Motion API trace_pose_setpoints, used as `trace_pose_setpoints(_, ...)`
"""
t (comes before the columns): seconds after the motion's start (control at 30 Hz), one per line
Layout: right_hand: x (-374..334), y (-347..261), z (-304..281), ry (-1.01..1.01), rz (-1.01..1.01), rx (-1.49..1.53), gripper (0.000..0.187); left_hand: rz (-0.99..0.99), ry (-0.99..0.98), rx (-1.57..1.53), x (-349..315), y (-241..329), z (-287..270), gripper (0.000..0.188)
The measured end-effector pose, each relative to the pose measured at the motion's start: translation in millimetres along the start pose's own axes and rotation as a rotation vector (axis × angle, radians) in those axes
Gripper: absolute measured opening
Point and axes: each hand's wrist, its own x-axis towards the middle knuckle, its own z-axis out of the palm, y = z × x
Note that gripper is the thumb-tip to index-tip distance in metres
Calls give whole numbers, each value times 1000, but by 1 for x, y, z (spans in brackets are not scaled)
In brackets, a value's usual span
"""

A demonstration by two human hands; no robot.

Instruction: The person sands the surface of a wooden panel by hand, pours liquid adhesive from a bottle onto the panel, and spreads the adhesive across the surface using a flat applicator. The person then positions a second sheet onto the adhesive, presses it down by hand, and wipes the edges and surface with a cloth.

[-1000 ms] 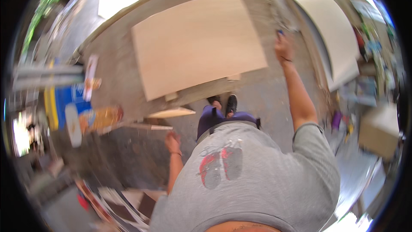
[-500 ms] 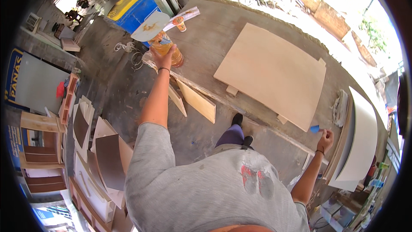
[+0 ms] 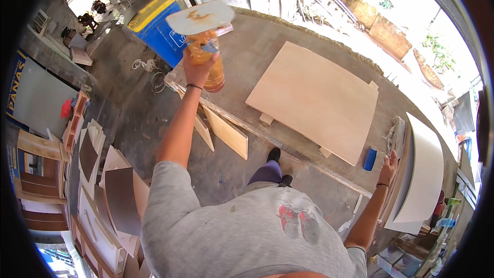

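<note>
My left hand is closed around a clear plastic jar with orange-brown contents, raised over the near left end of the work surface. Above the jar's mouth is a pale flat plate smeared brown; how it rests there is hidden. My right hand is at the right, fingers pinched together. Just beyond those fingertips shows a small blue scraper, apparently held, though the part joining it to the fingers is hard to make out. Between the hands, a large tan wooden panel lies on small wood blocks.
Two wooden boards lean against the near edge of the grey work surface. A blue bin with a yellow lid stands at the far left. White curved sheets are at the right. Panels and cabinet parts crowd the left.
The jar and plate have shifted slightly right, and the plate now covers the paper cup. The blue scraper has turned and shows larger beside my right hand. The whole view has shifted a little.
</note>
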Motion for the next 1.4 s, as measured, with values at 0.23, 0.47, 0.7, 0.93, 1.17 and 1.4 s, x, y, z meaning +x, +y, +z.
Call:
trace_pose_setpoints(0.23,-104,-163,106,-634,10,515,45,454,-577,443,-23,106,63,81)
trace_pose_setpoints(0.47,-122,-184,122,-945,484,1389,52,566,-928,304,-97,155,122,76)
trace_pose_setpoints(0.7,-115,-159,59,-516,383,956,35,520,-1283,483,-86,149,137,77)
trace_pose_setpoints(0.93,-144,-109,-25,-389,135,235,25,251,-1513,729,-1,121,142,79)
trace_pose_setpoints(1.17,-167,-83,-29,-232,-93,-383,20,270,-1756,1316,39,163,199,83)
trace_pose_setpoints(1.4,-178,-66,-35,-107,-92,-365,22,445,-1711,1755,24,192,230,72)
